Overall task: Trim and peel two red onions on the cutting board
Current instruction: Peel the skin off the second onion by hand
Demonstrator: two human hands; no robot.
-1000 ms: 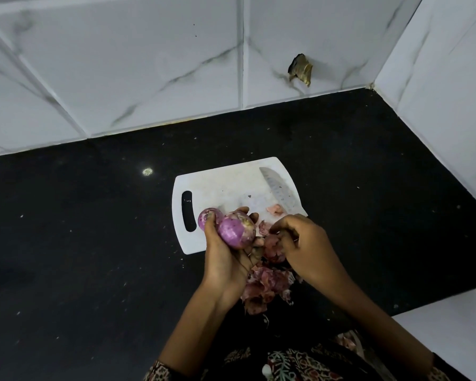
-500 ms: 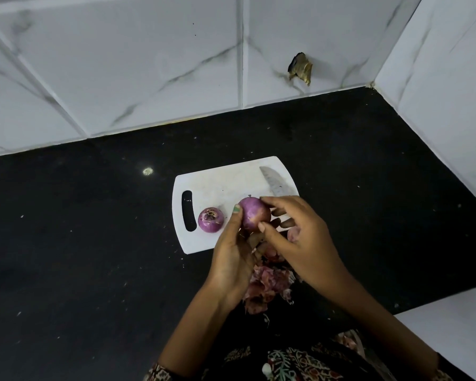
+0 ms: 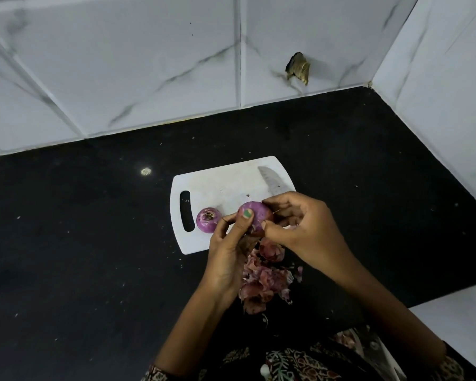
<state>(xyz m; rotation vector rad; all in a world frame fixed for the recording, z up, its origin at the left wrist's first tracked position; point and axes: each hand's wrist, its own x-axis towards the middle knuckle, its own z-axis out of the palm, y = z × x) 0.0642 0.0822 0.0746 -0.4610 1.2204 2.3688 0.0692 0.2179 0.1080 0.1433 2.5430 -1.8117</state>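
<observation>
Left of centre in the frame, your white plastic cutting board with the slot handle [image 3: 204, 185] lies on the black speckled stone counter [image 3: 80, 243], and near that handle sits a small round purple-red onion with its trimmed end facing up [image 3: 208, 219]; it looks peeled and reads as set aside there, out of the way of your working hands. Just right of it, at the frame's centre, your left hand [image 3: 228, 251] cradles the second round purple-red onion [image 3: 254, 217] above the board's near edge, its fingers curled under the bulb and its thumb, with a green-painted nail, pressed flat on top to stop it turning. That grip seems meant to hold the bulb steady while the other hand peels. Your right hand [image 3: 302, 229] comes in from the right, fingertips [image 3: 267, 202] bent and closed against the onion's right flank, the thumb at its lower side, apparently pinching at skin; whether a flake is actually caught between them I cannot tell. So the onion sits wedged between both sets of fingers, touching each. Below the hands, a heap of dry pinkish onion skins [image 3: 264, 281] lies on the counter. Above your right hand, the grey steel knife blade [image 3: 271, 180] rests on the board, untouched.
</observation>
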